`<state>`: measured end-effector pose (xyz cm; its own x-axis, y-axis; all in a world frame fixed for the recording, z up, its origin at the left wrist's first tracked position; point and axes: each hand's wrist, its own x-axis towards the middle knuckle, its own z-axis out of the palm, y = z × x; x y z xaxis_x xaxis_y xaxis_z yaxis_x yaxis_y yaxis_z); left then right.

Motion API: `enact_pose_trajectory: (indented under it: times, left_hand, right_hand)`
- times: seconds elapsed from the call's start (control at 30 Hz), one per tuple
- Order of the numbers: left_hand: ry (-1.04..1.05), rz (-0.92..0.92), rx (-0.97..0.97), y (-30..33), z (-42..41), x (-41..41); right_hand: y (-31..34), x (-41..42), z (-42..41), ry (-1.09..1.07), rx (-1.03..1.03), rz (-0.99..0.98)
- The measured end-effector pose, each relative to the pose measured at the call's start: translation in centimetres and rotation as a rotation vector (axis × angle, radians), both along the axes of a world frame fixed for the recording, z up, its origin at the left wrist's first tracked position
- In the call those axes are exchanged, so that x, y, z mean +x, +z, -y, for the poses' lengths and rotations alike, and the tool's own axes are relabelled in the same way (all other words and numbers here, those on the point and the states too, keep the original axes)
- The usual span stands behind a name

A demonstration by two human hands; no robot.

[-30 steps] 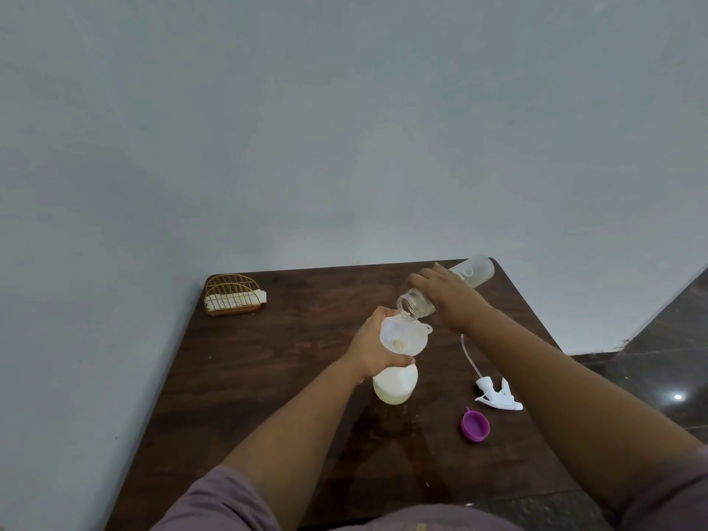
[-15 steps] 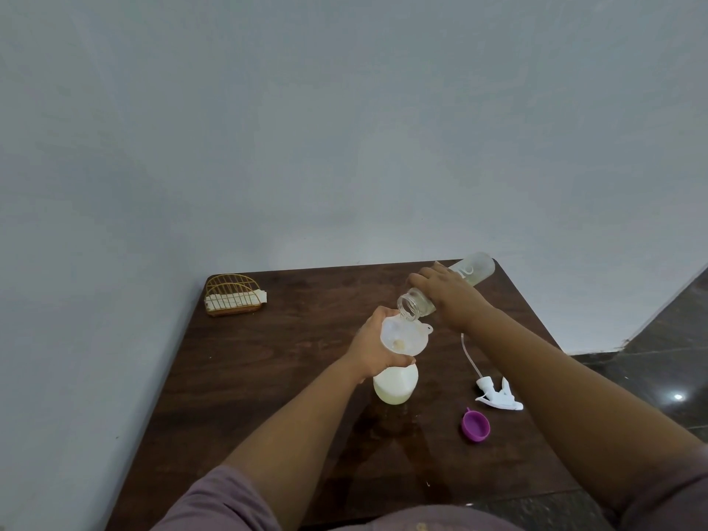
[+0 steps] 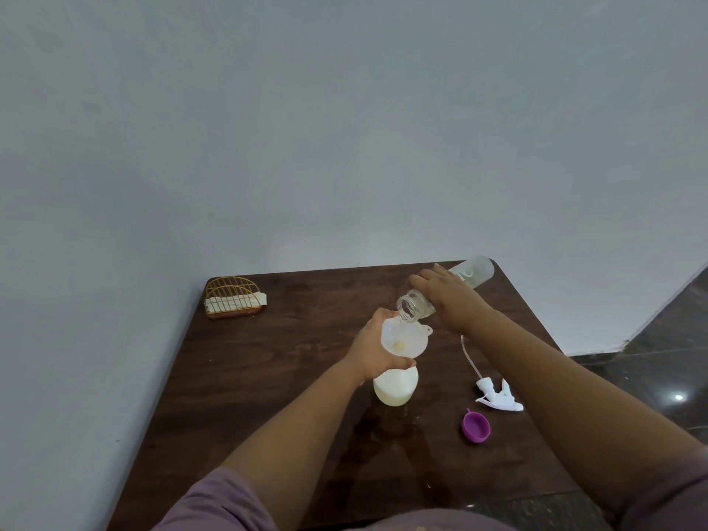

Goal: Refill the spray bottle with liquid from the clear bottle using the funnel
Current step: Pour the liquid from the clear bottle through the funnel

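Mid-table, the right hand (image 3: 452,300) is wrapped around the clear bottle (image 3: 469,275), tipped with its open mouth low over the funnel (image 3: 404,339). The left hand (image 3: 377,352) grips the funnel's edge, seated on the pale spray bottle (image 3: 394,389) on the wooden table (image 3: 268,377). At four o'clock lie the white spray head (image 3: 496,394) and a purple cap (image 3: 476,426); at ten o'clock, a wire holder (image 3: 233,297).
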<state>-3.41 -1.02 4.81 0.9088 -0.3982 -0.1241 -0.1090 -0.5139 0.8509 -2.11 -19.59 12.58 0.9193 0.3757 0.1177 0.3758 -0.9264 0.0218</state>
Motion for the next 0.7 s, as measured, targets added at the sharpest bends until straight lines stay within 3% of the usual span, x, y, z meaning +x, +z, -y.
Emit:
enact_pose_trajectory:
  times: [0.17,0.33,0.7]
  left_hand:
    - [0.007,-0.006,0.007,0.2,0.2,-0.1]
    - [0.012,-0.024,0.004,0.4,0.1,-0.1]
    - [0.016,-0.044,-0.004,0.4,-0.3,-0.5]
  right_hand:
    - [-0.4,0.0,0.3,-0.017,0.067,-0.050]
    - [-1.0,-0.5,0.3,-0.063,0.285,-0.124]
    - [-1.8,-3.0,0.7,-0.143,0.636,-0.071]
